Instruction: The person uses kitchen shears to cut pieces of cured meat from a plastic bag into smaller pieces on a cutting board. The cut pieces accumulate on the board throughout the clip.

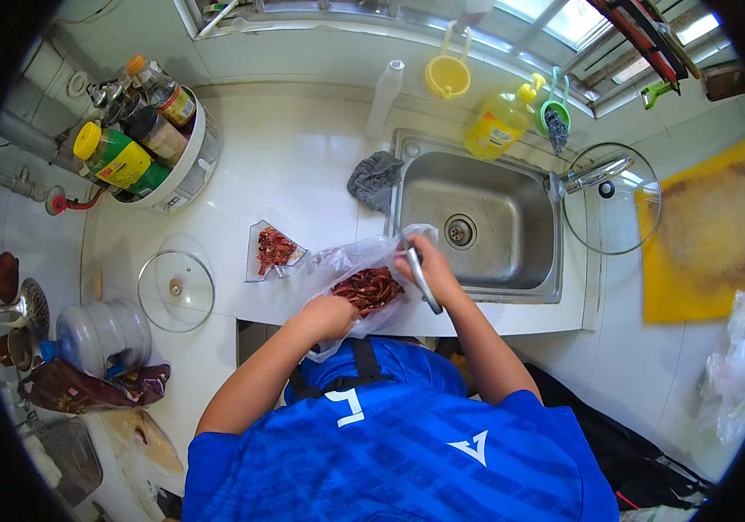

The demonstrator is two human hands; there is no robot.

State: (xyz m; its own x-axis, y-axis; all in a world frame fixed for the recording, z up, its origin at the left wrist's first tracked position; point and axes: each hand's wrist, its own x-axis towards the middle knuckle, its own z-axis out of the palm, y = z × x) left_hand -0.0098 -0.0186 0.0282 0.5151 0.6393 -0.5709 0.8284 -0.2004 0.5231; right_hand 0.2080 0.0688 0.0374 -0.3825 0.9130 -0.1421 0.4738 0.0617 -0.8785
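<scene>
A clear plastic bag (pixel 349 258) holding dried red chilies (pixel 369 290) lies at the counter's front edge, left of the sink. My left hand (pixel 332 318) is at the bag's near left side, its fingertips among or beside the chilies; what they grip is hidden. In my right hand (pixel 430 266), at the bag's right side, is a metal-handled tool (pixel 422 277), perhaps scissors, its far end not clear to see. Cut red chili pieces (pixel 274 249) lie in a clear angular container (pixel 254 264) to the left of the bag.
A steel sink (pixel 483 215) is at the right, with a grey cloth (pixel 375 181) at its left rim and a yellow soap bottle (pixel 495 127) behind. A glass lid (pixel 176 290), a large water bottle (pixel 105 333) and a bin of seasoning bottles (pixel 199 153) stand left.
</scene>
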